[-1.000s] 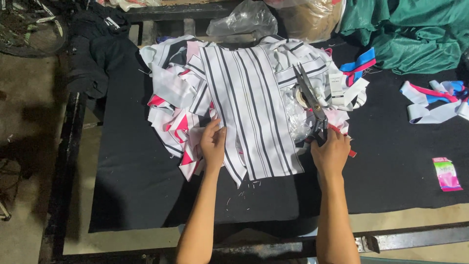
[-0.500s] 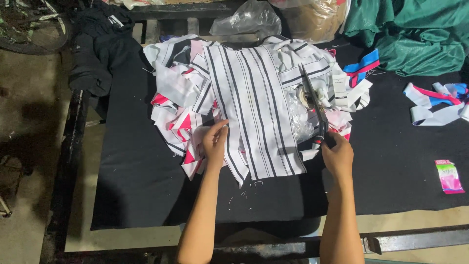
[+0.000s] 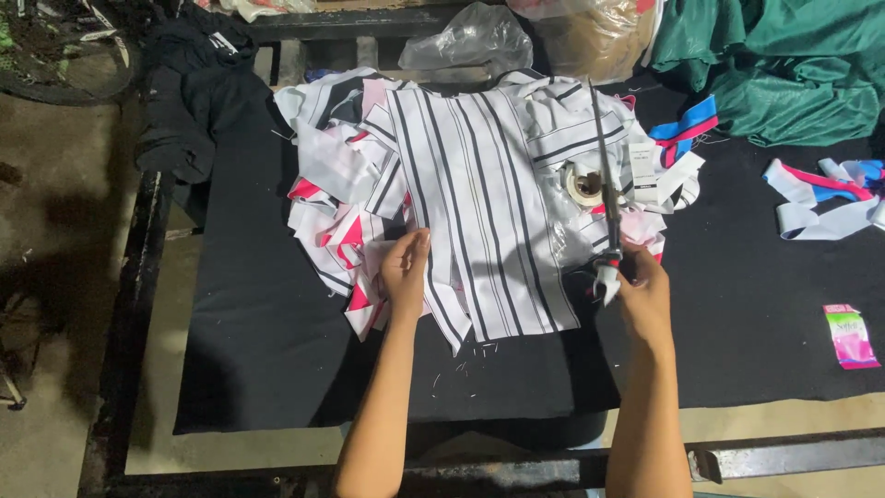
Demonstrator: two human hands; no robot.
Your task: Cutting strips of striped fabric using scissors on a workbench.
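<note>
Striped cloth: a white piece with dark stripes (image 3: 489, 212) lies flat on top of the pile, in the middle of the table.
Left hand: the left hand (image 3: 406, 272) rests on the near left edge of the striped cloth, fingers bent down onto it. I cannot tell if it pinches the cloth.
Right hand: the right hand (image 3: 643, 290) is closed around the handles of the scissors (image 3: 604, 184), just right of the striped cloth.
Scissors: long and thin, blades together, pointing to the far side.
Pile: white, striped and pink scraps (image 3: 336, 217) stick out under the striped cloth.
Table: a black cover (image 3: 267, 341) lies under it all.
Right side: blue, white and pink strips (image 3: 820, 194) and a small pink packet (image 3: 848, 337).
Far side: green cloth (image 3: 784, 65) and a clear plastic bag (image 3: 470, 41).
Far left: a dark garment (image 3: 194, 101).
</note>
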